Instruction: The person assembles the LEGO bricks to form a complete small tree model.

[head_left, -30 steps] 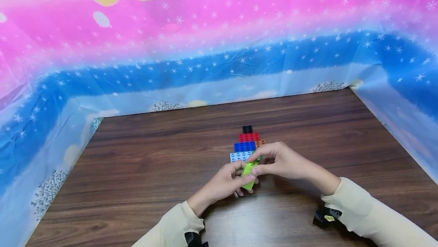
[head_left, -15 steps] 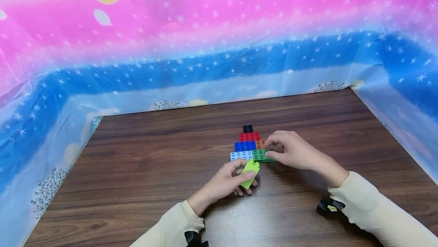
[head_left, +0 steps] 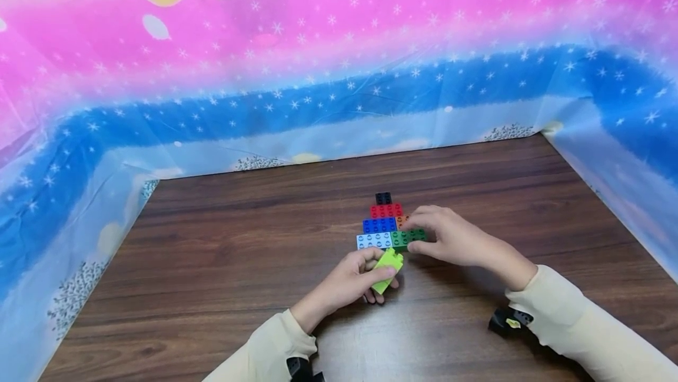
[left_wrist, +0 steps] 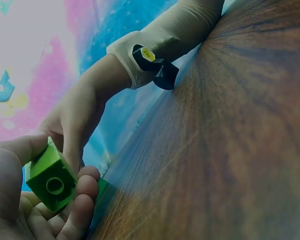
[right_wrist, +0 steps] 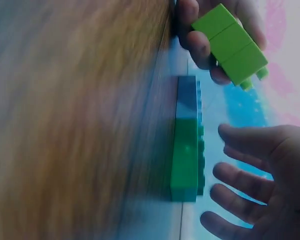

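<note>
a person's left hand (head_left: 346, 281) pinches a tilted lime-green brick stack (head_left: 386, 274) above the wooden table (head_left: 228, 264), gripping its sides, seemingly to leave the end studs uncovered. the right hand (head_left: 452, 238), fingers parted and loosely curved, holds nothing beside the green brick (head_left: 401, 242). rows narrow away from the light blue brick (head_left: 374, 241) to the black brick (head_left: 383, 198), apparently ordered by width.

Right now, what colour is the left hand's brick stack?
Lime-green brick stack, clearest in the right wrist view.
</note>
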A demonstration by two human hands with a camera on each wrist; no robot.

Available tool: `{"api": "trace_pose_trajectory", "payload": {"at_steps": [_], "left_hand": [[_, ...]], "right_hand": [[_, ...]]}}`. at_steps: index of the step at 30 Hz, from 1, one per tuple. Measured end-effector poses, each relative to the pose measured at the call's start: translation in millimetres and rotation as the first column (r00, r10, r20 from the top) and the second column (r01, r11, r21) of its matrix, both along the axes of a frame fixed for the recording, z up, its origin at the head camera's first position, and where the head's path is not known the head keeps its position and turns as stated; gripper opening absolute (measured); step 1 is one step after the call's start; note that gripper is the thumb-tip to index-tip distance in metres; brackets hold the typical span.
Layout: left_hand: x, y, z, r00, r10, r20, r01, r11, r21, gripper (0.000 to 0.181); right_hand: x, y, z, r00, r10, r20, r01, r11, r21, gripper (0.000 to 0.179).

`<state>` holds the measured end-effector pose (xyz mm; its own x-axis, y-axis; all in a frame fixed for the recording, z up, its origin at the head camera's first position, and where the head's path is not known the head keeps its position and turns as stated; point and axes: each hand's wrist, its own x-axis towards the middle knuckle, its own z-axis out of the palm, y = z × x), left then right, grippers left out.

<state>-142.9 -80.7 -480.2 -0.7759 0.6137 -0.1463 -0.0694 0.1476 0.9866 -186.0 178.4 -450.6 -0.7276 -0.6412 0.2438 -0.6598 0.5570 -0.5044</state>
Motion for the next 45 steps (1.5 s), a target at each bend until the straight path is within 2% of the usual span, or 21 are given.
{"api": "trace_pose_trajectory", "payload": {"at_steps": [3,6,12,18,25,28,31,33,35,38,41,43,45], "left_hand": [[-1.1,-0.6,0.2,1.000,-0.019,-0.017,0.019,1.000,0.016,0.028],[-1.5,-2.9,-0.6,1.000,-0.012,-0.018,0.013,0.999,0.046,0.027],[-1.0,-4.4,-2.6,0.999,-0.026,-0.019,0.028,0.995,0.099,0.028],[-0.9,-5.2,-3.1,0.998,-0.049,-0.037,0.055,0.985,0.164,0.029],[-1.2,-4.8,-3.7,0.996,-0.064,-0.060,0.073,0.986,0.151,0.030],[-1.5,-4.3,-3.4,0.995,-0.066,-0.070,0.075,0.989,0.131,0.031],[-1.8,-3.8,-3.0,0.995,-0.057,-0.081,0.067,0.990,0.122,0.031],[-2.4,-3.4,-2.8,0.995,-0.041,-0.092,0.053,0.991,0.125,0.030],[-2.4,-3.2,-2.7,0.995,-0.019,-0.102,0.032,0.991,0.128,0.028],[-1.6,-2.8,-2.7,0.994,0.020,-0.108,-0.008,0.993,0.117,0.027],[-0.1,-2.2,-1.6,0.992,0.057,-0.113,-0.047,0.995,0.088,0.028],[0.2,-1.6,-0.8,0.990,0.076,-0.116,-0.068,0.995,0.074,0.030],[0.0,-0.8,-0.7,0.989,0.091,-0.114,-0.083,0.994,0.073,0.033]], "right_hand": [[2.1,-9.0,-0.1,1.000,0.000,-0.021,0.001,1.000,0.028,0.032],[3.2,-22.5,-1.1,0.999,0.008,-0.040,-0.004,0.996,0.086,0.033],[6.6,-37.4,-1.4,0.997,-0.005,-0.080,0.021,0.979,0.202,0.025],[8.5,-38.8,-1.7,0.994,0.015,-0.111,0.006,0.982,0.189,0.021],[7.8,-38.4,-5.2,0.994,0.057,-0.092,-0.041,0.986,0.161,0.019],[5.4,-35.5,-5.0,0.994,0.069,-0.081,-0.060,0.993,0.105,0.017],[1.0,-30.4,-4.1,0.997,0.074,-0.039,-0.075,0.997,-0.031,0.015],[-2.2,-27.8,-2.5,0.998,0.054,0.019,-0.050,0.987,-0.152,0.015],[-4.0,-26.6,-0.7,0.994,0.025,0.102,0.002,0.967,-0.256,0.013],[-4.9,-26.1,1.8,0.965,0.002,0.262,0.096,0.928,-0.361,0.008],[-5.2,-24.1,2.9,0.905,0.052,0.421,0.152,0.886,-0.437,0.008],[-5.3,-21.8,3.0,0.869,0.087,0.487,0.177,0.864,-0.472,0.011],[-5.1,-19.1,2.8,0.844,0.113,0.524,0.194,0.846,-0.496,0.014]]}}
